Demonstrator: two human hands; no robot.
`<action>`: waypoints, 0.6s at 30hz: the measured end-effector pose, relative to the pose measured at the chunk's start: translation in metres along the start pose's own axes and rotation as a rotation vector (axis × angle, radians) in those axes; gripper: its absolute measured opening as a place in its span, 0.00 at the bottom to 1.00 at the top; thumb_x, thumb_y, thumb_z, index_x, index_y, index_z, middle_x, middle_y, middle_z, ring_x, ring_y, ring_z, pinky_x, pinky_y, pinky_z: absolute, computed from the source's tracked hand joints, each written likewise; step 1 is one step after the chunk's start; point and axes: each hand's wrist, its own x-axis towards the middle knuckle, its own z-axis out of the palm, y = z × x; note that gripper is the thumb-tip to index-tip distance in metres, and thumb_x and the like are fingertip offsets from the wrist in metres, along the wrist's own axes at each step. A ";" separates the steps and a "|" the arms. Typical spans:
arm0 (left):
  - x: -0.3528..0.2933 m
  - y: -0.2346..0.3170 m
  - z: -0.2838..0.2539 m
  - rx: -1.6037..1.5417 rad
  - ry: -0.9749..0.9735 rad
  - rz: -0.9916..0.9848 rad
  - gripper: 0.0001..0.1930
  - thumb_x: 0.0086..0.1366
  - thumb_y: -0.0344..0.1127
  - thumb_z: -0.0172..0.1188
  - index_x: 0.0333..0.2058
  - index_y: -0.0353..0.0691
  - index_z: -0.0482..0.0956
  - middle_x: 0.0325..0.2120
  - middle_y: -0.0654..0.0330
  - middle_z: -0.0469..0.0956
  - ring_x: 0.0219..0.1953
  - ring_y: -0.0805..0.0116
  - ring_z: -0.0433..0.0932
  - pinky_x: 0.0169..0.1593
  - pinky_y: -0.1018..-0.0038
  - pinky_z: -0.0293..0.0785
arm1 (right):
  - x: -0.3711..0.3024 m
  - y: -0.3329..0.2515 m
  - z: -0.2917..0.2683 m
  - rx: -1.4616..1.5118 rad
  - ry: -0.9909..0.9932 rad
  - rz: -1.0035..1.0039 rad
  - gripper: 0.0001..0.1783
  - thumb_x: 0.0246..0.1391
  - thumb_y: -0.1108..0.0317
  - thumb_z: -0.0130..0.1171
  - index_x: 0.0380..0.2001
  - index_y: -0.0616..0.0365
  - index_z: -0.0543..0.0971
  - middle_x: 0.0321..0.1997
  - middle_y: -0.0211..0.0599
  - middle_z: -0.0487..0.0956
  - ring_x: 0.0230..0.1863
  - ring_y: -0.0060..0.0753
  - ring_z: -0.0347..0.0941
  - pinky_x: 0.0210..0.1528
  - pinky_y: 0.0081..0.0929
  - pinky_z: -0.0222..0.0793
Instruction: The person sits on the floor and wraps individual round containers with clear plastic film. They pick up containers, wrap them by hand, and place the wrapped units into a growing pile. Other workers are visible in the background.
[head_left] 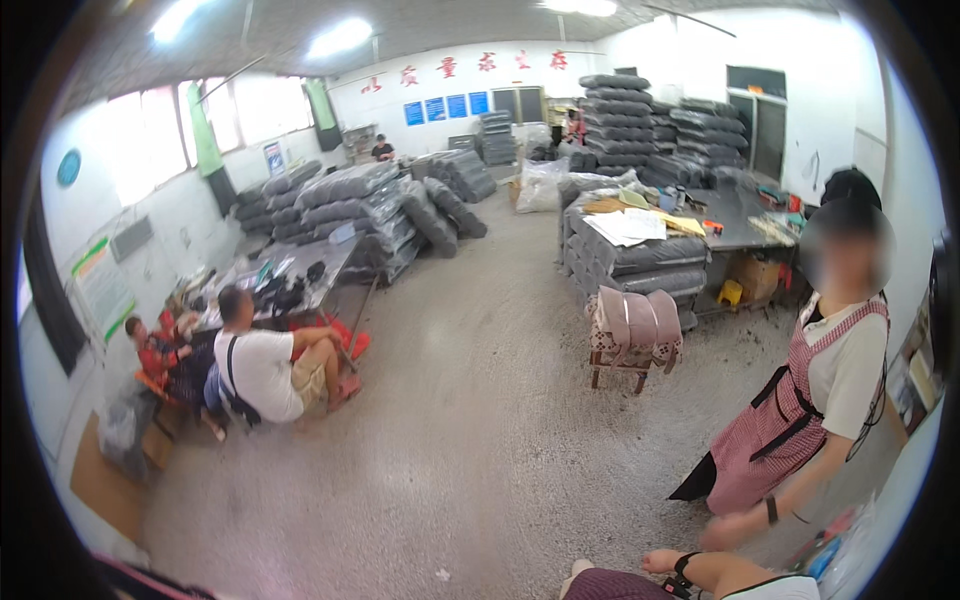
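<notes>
At the lower edge, right of centre, my right hand [660, 561] reaches in from the right, with a black band on its wrist. Its fingers are small and blurred, so I cannot tell whether they are closed; no held object shows. Just below it lies purple checked cloth [612, 586], with a pale shoe [575, 574] at its left. Close beside my hand is the blurred hand [735, 530] of a standing person in a pink checked apron [775, 440]. My left hand is out of view.
A stool [634, 333] with a pink padded cover stands on the concrete floor [450, 430]. Behind it are stacked grey bundles [640, 262] and a cluttered table [740, 225]. At left, two people sit beside another cluttered table [325, 270]. More wrapped bundles [350, 190] are piled further back.
</notes>
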 end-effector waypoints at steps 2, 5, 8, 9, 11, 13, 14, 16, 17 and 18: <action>0.030 0.081 -0.002 0.093 -0.077 0.038 0.26 0.67 0.51 0.54 0.59 0.45 0.69 0.44 0.44 0.79 0.46 0.45 0.78 0.49 0.57 0.73 | 0.000 0.018 -0.015 0.181 0.002 0.131 0.21 0.57 0.54 0.48 0.34 0.62 0.82 0.39 0.49 0.82 0.44 0.51 0.76 0.46 0.45 0.70; 0.072 0.174 0.008 0.102 -0.222 0.154 0.24 0.67 0.47 0.55 0.58 0.44 0.69 0.42 0.46 0.79 0.44 0.47 0.78 0.47 0.58 0.73 | 0.001 0.020 -0.045 0.283 0.230 0.132 0.20 0.53 0.55 0.51 0.37 0.60 0.82 0.42 0.49 0.81 0.46 0.49 0.77 0.49 0.41 0.70; 0.108 0.230 0.011 0.101 -0.359 0.292 0.21 0.68 0.43 0.54 0.58 0.44 0.70 0.40 0.48 0.80 0.42 0.49 0.79 0.45 0.59 0.74 | 0.017 0.018 -0.078 0.451 0.254 0.080 0.17 0.58 0.56 0.54 0.40 0.60 0.78 0.39 0.41 0.81 0.36 0.36 0.78 0.38 0.33 0.71; 0.123 0.236 0.014 0.091 -0.402 0.316 0.21 0.68 0.42 0.54 0.57 0.43 0.70 0.40 0.48 0.80 0.42 0.49 0.79 0.45 0.59 0.74 | 0.019 0.012 -0.089 0.468 0.257 0.091 0.18 0.61 0.56 0.52 0.42 0.59 0.77 0.39 0.39 0.81 0.37 0.33 0.78 0.38 0.31 0.72; 0.158 0.244 0.018 0.119 -0.465 0.362 0.20 0.68 0.41 0.54 0.56 0.41 0.71 0.38 0.47 0.80 0.41 0.49 0.78 0.45 0.59 0.74 | 0.008 -0.012 -0.118 0.707 0.302 0.141 0.17 0.60 0.57 0.52 0.41 0.59 0.78 0.35 0.37 0.82 0.34 0.31 0.78 0.37 0.31 0.72; 0.189 0.257 0.013 0.194 -0.449 0.453 0.19 0.68 0.40 0.55 0.55 0.40 0.72 0.38 0.47 0.80 0.41 0.49 0.78 0.45 0.60 0.74 | 0.022 -0.014 -0.112 0.768 0.434 0.165 0.16 0.58 0.57 0.54 0.38 0.60 0.79 0.31 0.38 0.82 0.33 0.31 0.78 0.37 0.31 0.72; 0.208 0.271 0.008 0.225 -0.439 0.506 0.19 0.67 0.40 0.55 0.54 0.39 0.72 0.38 0.47 0.80 0.41 0.49 0.78 0.45 0.60 0.74 | 0.031 -0.007 -0.101 0.752 0.513 0.171 0.16 0.57 0.57 0.54 0.36 0.60 0.79 0.29 0.38 0.82 0.33 0.31 0.78 0.36 0.31 0.72; 0.241 0.298 -0.016 0.219 -0.487 0.483 0.19 0.67 0.40 0.56 0.53 0.39 0.72 0.38 0.46 0.80 0.41 0.49 0.78 0.46 0.61 0.74 | 0.040 -0.002 -0.088 0.718 0.436 0.231 0.16 0.53 0.57 0.57 0.30 0.61 0.80 0.26 0.37 0.81 0.29 0.32 0.76 0.33 0.34 0.70; 0.258 0.307 -0.030 0.222 -0.515 0.480 0.19 0.67 0.40 0.56 0.53 0.39 0.73 0.38 0.46 0.80 0.42 0.48 0.78 0.46 0.61 0.74 | 0.054 0.008 -0.073 0.621 0.349 0.234 0.17 0.53 0.55 0.55 0.26 0.61 0.79 0.27 0.40 0.81 0.28 0.35 0.75 0.33 0.37 0.69; 0.275 0.310 -0.044 0.199 -0.471 0.504 0.19 0.66 0.40 0.56 0.53 0.39 0.72 0.39 0.46 0.80 0.41 0.48 0.79 0.46 0.61 0.74 | 0.070 0.020 -0.059 0.424 0.288 0.190 0.19 0.54 0.54 0.52 0.27 0.61 0.81 0.30 0.44 0.81 0.32 0.40 0.77 0.37 0.39 0.70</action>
